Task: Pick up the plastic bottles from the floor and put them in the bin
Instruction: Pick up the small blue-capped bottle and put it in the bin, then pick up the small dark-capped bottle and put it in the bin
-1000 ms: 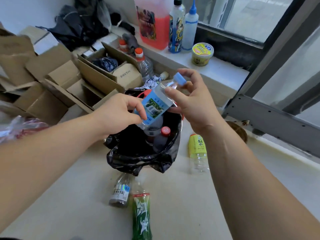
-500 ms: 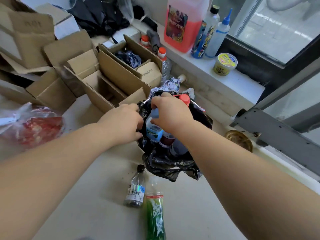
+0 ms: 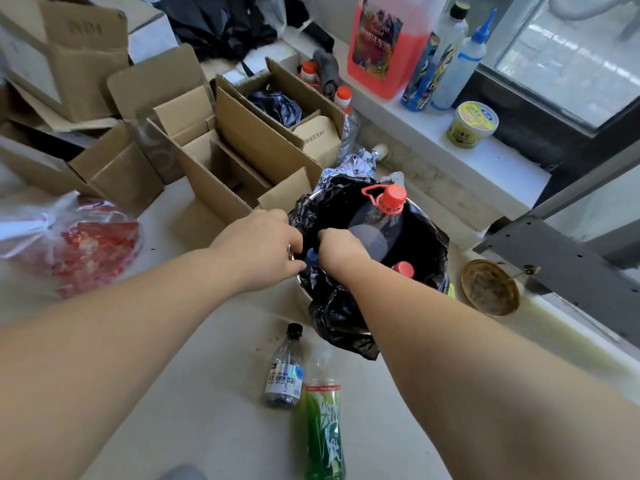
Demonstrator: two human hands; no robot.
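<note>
The bin [image 3: 427, 237] is lined with a black bag and stands on the floor in the middle. In it sit a large clear bottle with a red cap [image 3: 379, 226] and another red-capped bottle [image 3: 403, 269]. My right hand [image 3: 337, 247] is closed on the blue-capped bottle [image 3: 311, 257], pressed down inside the bin's left side so that only its cap shows. My left hand [image 3: 263, 244] grips the liner's left rim. On the floor nearer me lie a black-capped clear bottle [image 3: 284, 372] and a green bottle [image 3: 323, 420]. A sliver of a yellow bottle [image 3: 451, 289] shows behind my right arm.
Open cardboard boxes [image 3: 225, 157] crowd the left and back. A red plastic bag [image 3: 79, 247] lies at far left. The window sill [image 3: 502, 157] carries a pink jug [image 3: 384, 46], bottles and a tub. A brown dish [image 3: 490, 287] and a grey metal frame [image 3: 568, 265] are at right.
The blue-capped bottle went from above the bin, held in both hands, down into the bag. My left hand shifted to the liner's rim. The view has moved closer.
</note>
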